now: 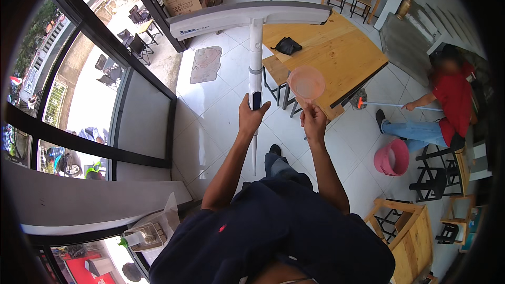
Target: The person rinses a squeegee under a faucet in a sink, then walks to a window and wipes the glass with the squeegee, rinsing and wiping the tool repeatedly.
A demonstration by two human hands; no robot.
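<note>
My left hand [251, 116] is closed around the white handle of a wide squeegee [255, 51], whose long head is raised across the upper middle of the view. In my right hand [314, 120] is the short handle of a translucent pink plastic dipper [306, 83], held level with the squeegee's grip. The dipper overlaps the near edge of a wooden table [343, 53] in the view. A black pouch [288, 46] lies on that table. Whether the dipper holds water I cannot tell.
At right a person in red [453, 90] holds a mop [394, 105] beside a pink bucket [391, 157]. Glass panels in black frames [148, 161] line the left. A floor mat [206, 64] lies near the doorway, with a cardboard box [185, 0] beyond. Stools [434, 181] stand at right.
</note>
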